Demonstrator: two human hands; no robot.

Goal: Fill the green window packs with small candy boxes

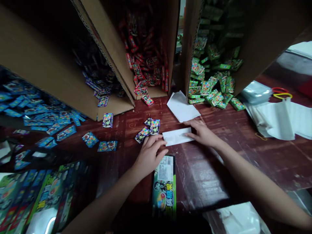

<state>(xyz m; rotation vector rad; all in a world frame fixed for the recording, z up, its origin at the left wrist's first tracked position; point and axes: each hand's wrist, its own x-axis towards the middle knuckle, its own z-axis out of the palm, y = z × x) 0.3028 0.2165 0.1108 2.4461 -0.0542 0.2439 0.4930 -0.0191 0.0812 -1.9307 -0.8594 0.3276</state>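
Note:
A folded white paper strip (pixel 176 136) lies between my two hands at the middle of the table. My right hand (pixel 204 132) has its thumb over the strip's right end and its fingers along the far side, gripping it. My left hand (pixel 149 155) is at the other end, palm down, fingers stretched and thumb apart, its fingertips close to or touching the strip. Several small purple candy boxes (pixel 154 126) lie just beyond my left fingers. Below the strip is a long printed candy package (pixel 165 191) with a barcode label. Behind my right fingers lies a loose white sheet (pixel 182 106).
Open cartons hold red candy boxes (pixel 147 73), green ones (pixel 212 87) and purple ones (pixel 99 89). Blue boxes (pixel 48 118) are heaped at left, above stacked printed packages (pixel 41 198). White papers (pixel 280 118), scissors (pixel 282 93) and a plastic bag (pixel 239 219) are at right.

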